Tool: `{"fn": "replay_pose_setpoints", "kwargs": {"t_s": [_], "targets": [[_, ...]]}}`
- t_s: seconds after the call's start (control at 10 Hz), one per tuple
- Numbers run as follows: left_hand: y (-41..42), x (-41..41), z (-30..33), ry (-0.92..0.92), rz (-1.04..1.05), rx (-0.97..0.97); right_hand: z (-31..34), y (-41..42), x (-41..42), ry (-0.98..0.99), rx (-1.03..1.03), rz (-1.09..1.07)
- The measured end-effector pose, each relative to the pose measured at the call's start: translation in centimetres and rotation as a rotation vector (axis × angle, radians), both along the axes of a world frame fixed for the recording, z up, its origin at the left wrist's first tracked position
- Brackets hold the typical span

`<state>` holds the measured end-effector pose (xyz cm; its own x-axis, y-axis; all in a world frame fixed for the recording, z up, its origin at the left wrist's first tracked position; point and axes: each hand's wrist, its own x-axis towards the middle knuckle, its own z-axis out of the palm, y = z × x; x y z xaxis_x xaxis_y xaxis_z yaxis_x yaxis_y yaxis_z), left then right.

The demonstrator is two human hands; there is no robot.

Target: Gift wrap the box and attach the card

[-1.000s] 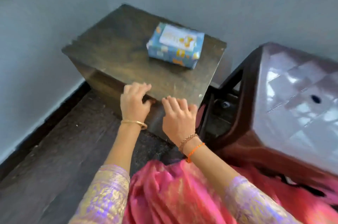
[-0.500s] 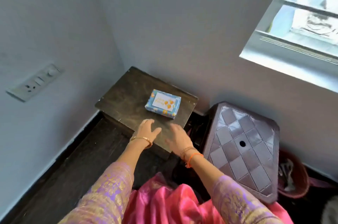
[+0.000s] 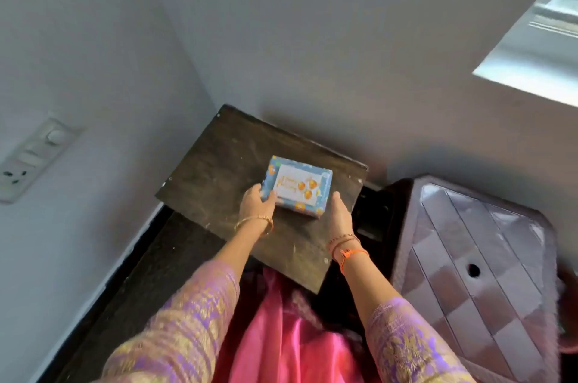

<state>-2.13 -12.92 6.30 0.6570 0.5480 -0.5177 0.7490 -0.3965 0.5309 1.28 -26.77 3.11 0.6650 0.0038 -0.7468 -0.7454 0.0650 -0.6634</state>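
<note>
Dark wooden table point(image 3: 219, 170) sits in the room corner, a brown plastic stool point(image 3: 469, 257) just beside it on the right. Wrapped box point(image 3: 297, 187) rests on the tabletop, middle, blue patterned paper covering every face that shows. White card point(image 3: 295, 185) with orange balloons lies flat on the box top, looks stuck down; fixing not visible. Left hand point(image 3: 255, 206) grips the box's left end, thumb on top, fingers round the side. Right hand point(image 3: 339, 215) is against the right near corner, fingers fairly straight; can't tell if it truly grips. Judgement: wrapping done, card on, task essentially finished. Only left: a final check or lifting the gift away. No loose paper or tape in sight.
</note>
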Motion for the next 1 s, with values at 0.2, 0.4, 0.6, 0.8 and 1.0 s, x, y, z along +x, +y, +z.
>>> {"fn": "replay_pose_setpoints", "kwargs": {"t_s": [0.2, 0.4, 0.6, 0.8, 1.0], "targets": [[2.8, 4.0, -4.2, 0.072, -0.072, -0.132, -5.0, 3.7, 2.5, 0.031, 0.012, -0.221], [7.4, 4.1, -4.7, 0.109, -0.140, 0.040, -4.6, 9.2, -1.5, -0.028, -0.074, -0.171], [8.8, 3.7, -5.0, 0.241, -0.304, 0.135, -5.0, 9.3, -0.7, 0.074, -0.016, -0.029], [9.1, 3.7, -2.9, 0.218, -0.376, 0.147, -1.4, 8.7, -1.6, -0.004, -0.173, -0.011], [6.7, 2.5, 2.0, 0.060, -0.412, 0.072, 3.8, 7.7, -7.0, -0.170, -0.230, -0.052]]}}
